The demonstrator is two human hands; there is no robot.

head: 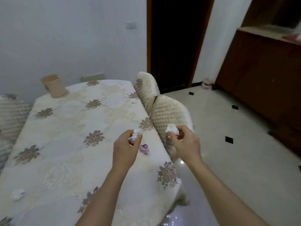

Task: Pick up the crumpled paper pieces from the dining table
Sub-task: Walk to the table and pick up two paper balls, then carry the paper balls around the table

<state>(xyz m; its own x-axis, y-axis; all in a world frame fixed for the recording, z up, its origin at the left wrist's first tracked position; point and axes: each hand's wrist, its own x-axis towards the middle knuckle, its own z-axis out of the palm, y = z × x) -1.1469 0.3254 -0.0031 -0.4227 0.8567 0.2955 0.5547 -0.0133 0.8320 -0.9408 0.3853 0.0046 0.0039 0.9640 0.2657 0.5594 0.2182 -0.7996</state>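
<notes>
Far paper ball: I see a white scrunched paper ball lying low on the left of the table, well apart from both hands.
Pot: a round, smooth, pinkish pot stands at the far left corner.
Table: the dining table has a cream cloth with sewn flowers on it.
Left hand: my view shows the left hand with its fingers curled, pinching a bumpy white paper lump just above the cloth.
Purple paper: a small crinkly purple paper lies on the cloth just beside the left hand, between the two hands.
Right hand: the right hand is past the table edge and pinches a white crumpled piece.
Chairs: two chair backs in soft, puffy, quilted cream covers.
Floor: shiny pale floor tiles with little black diamonds.
</notes>
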